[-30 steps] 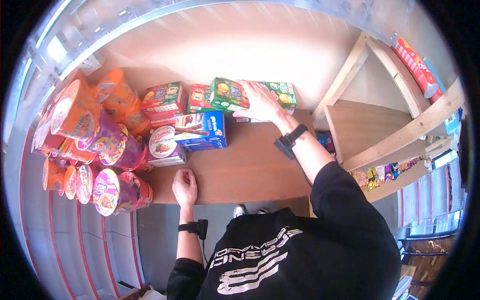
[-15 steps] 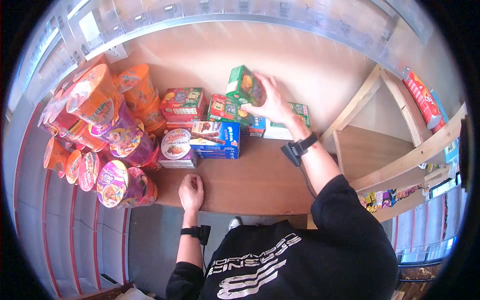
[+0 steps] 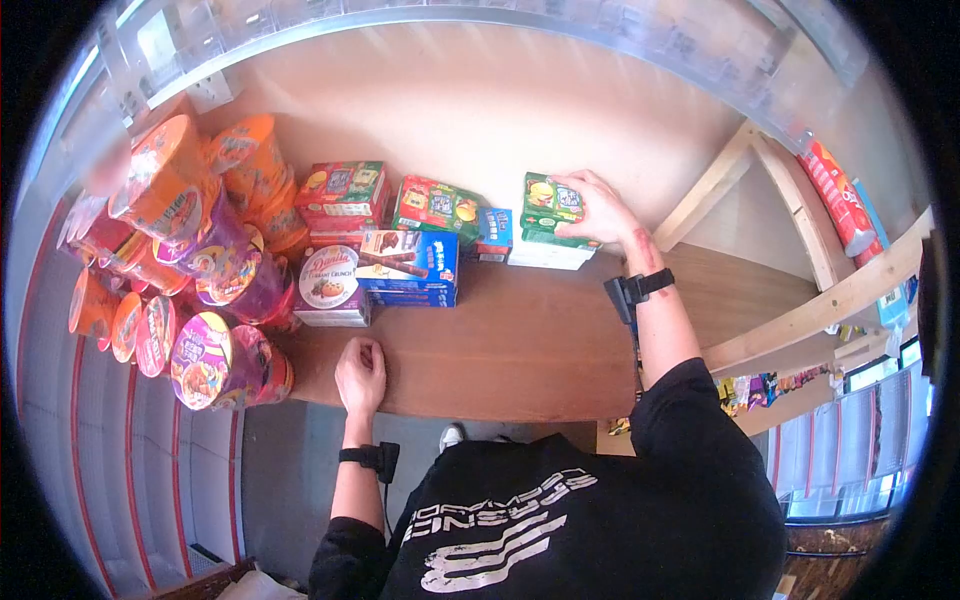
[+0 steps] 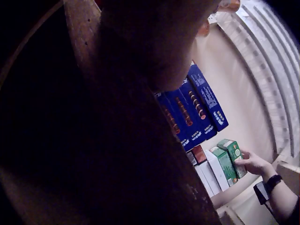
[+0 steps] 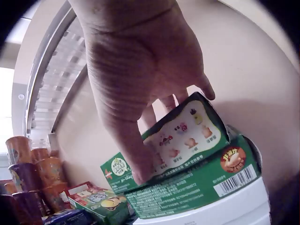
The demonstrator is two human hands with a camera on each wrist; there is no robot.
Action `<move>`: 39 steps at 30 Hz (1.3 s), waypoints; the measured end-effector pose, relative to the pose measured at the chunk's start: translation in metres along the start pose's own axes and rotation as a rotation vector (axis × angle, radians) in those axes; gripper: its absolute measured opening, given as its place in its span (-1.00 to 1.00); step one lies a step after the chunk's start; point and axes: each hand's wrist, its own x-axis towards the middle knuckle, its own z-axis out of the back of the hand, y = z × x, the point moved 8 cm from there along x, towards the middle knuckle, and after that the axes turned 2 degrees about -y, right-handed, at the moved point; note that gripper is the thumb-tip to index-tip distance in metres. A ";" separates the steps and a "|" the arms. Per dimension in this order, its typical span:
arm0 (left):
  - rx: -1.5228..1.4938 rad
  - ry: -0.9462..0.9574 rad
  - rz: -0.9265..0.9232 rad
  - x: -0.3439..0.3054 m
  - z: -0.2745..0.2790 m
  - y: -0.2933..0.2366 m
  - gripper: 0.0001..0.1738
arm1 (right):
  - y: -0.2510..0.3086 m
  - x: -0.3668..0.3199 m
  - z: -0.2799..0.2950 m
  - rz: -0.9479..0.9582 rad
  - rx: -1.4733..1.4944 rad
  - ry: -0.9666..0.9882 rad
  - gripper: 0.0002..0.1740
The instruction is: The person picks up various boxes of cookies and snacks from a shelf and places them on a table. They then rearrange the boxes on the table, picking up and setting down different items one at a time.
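Observation:
My right hand (image 3: 600,207) grips a green snack box (image 3: 545,197) with thumb and fingers on opposite sides. In the right wrist view that box sits tilted over a second green box (image 5: 201,197), which lies on a white box (image 5: 211,218). A small blue box (image 3: 494,232) stands just left of this stack, then a red-and-green box (image 3: 437,204). My left hand (image 3: 361,374) rests by the shelf's front edge, fingers loosely curled and holding nothing. Closest to it are a Danisa cookie box (image 3: 330,285) and a blue wafer-roll box (image 3: 412,268).
Stacked instant noodle cups (image 3: 205,260) fill the left end. Red boxes (image 3: 345,190) stand beside them at the back. At the right, a wooden frame (image 3: 780,330) borders the brown shelf (image 3: 480,360), with red chip cans (image 3: 836,197) beyond it. A clear rail (image 3: 400,18) runs overhead.
My right hand has lifted the green box off the middle row, carried it right and brought it down over the green box at the right end. My left hand stays by the front edge.

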 end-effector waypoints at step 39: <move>-0.029 0.046 0.103 0.000 0.001 0.006 -0.88 | 0.095 0.001 -0.029 0.218 -0.241 -0.098 -0.50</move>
